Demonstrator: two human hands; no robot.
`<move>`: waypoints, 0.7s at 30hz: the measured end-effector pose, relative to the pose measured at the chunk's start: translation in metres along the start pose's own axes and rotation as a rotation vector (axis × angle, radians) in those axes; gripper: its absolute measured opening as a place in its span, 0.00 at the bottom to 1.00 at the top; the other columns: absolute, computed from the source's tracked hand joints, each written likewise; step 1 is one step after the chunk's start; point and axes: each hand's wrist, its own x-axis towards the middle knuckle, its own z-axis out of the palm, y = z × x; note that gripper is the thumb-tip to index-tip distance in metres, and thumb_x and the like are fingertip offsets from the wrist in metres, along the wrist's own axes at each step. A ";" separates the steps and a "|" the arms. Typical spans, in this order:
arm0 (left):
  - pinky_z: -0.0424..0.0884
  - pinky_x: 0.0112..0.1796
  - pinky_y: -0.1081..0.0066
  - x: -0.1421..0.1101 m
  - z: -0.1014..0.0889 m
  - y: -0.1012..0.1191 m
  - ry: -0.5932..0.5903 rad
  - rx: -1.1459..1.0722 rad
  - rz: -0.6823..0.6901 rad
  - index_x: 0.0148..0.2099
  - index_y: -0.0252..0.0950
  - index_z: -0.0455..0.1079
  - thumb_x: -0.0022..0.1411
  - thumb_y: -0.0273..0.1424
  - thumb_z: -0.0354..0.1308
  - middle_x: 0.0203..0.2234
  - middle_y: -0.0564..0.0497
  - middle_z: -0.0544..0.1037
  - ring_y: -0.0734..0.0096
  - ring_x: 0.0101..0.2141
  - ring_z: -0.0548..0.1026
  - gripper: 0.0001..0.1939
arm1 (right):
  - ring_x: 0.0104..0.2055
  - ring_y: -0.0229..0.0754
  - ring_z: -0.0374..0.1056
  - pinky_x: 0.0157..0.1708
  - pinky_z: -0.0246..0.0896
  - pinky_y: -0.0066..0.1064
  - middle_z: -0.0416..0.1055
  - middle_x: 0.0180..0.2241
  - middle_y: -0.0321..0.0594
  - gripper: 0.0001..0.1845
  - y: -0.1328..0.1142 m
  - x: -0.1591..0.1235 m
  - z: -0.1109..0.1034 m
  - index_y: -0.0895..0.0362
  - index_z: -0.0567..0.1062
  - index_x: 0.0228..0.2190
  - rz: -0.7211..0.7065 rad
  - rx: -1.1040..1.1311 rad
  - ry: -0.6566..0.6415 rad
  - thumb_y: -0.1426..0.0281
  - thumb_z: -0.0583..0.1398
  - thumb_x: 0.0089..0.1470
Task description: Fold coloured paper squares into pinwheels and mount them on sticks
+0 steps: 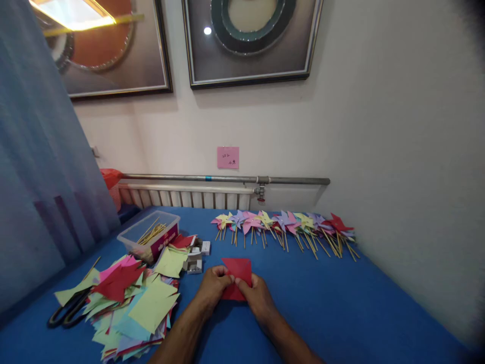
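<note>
A red paper square (238,273) lies on the blue table (341,308) just in front of me. My left hand (212,287) pinches its left edge with curled fingers. My right hand (256,296) grips the lower right part of the same sheet, fingers closed. Both hands meet near the middle of the paper. To the left sits a loose pile of coloured paper squares (129,303) in red, green, blue and pink.
A row of finished paper pinwheels (288,227) on wooden sticks lies at the back of the table. A clear plastic box of sticks (149,237) stands back left, small white boxes (195,260) beside it. Black-handled scissors (68,313) lie at the far left. A wall rises at right.
</note>
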 end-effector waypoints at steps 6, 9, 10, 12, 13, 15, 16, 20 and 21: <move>0.55 0.25 0.73 0.003 -0.001 -0.004 -0.025 0.017 0.012 0.23 0.37 0.67 0.38 0.38 0.71 0.15 0.58 0.70 0.78 0.18 0.62 0.17 | 0.37 0.52 0.78 0.37 0.72 0.36 0.84 0.36 0.43 0.18 -0.005 0.000 0.000 0.57 0.82 0.40 -0.037 -0.010 0.029 0.59 0.66 0.49; 0.55 0.24 0.73 0.003 -0.001 -0.004 -0.021 0.016 0.012 0.23 0.37 0.66 0.39 0.38 0.70 0.15 0.58 0.69 0.78 0.18 0.61 0.16 | 0.37 0.51 0.78 0.36 0.73 0.36 0.83 0.34 0.42 0.17 -0.004 0.001 0.000 0.55 0.81 0.39 -0.041 0.036 0.008 0.58 0.65 0.50; 0.54 0.24 0.73 0.002 -0.001 -0.004 -0.016 0.016 0.012 0.23 0.38 0.65 0.39 0.38 0.70 0.15 0.58 0.69 0.78 0.17 0.61 0.16 | 0.37 0.51 0.78 0.36 0.73 0.36 0.83 0.34 0.41 0.17 -0.003 0.002 0.000 0.55 0.81 0.39 -0.039 0.053 0.000 0.58 0.66 0.50; 0.54 0.24 0.73 0.002 -0.001 -0.003 -0.013 0.014 0.011 0.22 0.38 0.65 0.39 0.37 0.69 0.14 0.58 0.68 0.78 0.17 0.61 0.15 | 0.37 0.51 0.77 0.36 0.73 0.36 0.83 0.33 0.41 0.17 -0.002 0.002 0.001 0.54 0.80 0.39 -0.036 0.081 -0.015 0.57 0.66 0.50; 0.54 0.24 0.73 0.001 -0.001 -0.003 -0.016 0.012 0.010 0.23 0.38 0.65 0.39 0.37 0.69 0.15 0.58 0.69 0.78 0.17 0.61 0.15 | 0.37 0.51 0.78 0.37 0.73 0.37 0.82 0.33 0.40 0.17 -0.001 0.003 0.001 0.54 0.80 0.39 -0.036 0.088 -0.018 0.57 0.66 0.50; 0.55 0.24 0.73 0.001 0.000 -0.003 -0.026 0.003 0.005 0.23 0.38 0.66 0.40 0.37 0.68 0.15 0.57 0.70 0.77 0.17 0.62 0.14 | 0.37 0.51 0.78 0.38 0.73 0.37 0.82 0.33 0.40 0.17 0.000 0.003 0.001 0.54 0.79 0.39 -0.041 0.096 -0.022 0.57 0.67 0.49; 0.56 0.24 0.73 0.001 -0.001 -0.003 -0.028 -0.003 0.001 0.23 0.38 0.67 0.40 0.37 0.68 0.15 0.57 0.71 0.77 0.17 0.62 0.14 | 0.37 0.51 0.78 0.38 0.74 0.37 0.82 0.33 0.41 0.17 0.001 0.003 0.001 0.54 0.79 0.39 -0.045 0.099 -0.027 0.57 0.66 0.50; 0.59 0.25 0.73 0.001 -0.001 -0.004 -0.035 -0.027 -0.006 0.25 0.36 0.70 0.39 0.36 0.70 0.17 0.55 0.74 0.75 0.18 0.66 0.14 | 0.39 0.51 0.78 0.40 0.74 0.39 0.82 0.33 0.41 0.18 0.003 0.002 0.001 0.54 0.80 0.40 -0.043 0.104 -0.050 0.56 0.66 0.51; 0.60 0.26 0.73 0.002 -0.001 -0.005 -0.037 -0.032 -0.008 0.25 0.35 0.71 0.39 0.37 0.71 0.18 0.54 0.75 0.75 0.19 0.67 0.14 | 0.39 0.52 0.78 0.40 0.74 0.39 0.82 0.33 0.41 0.18 0.003 0.002 0.001 0.54 0.80 0.40 -0.041 0.101 -0.054 0.56 0.66 0.52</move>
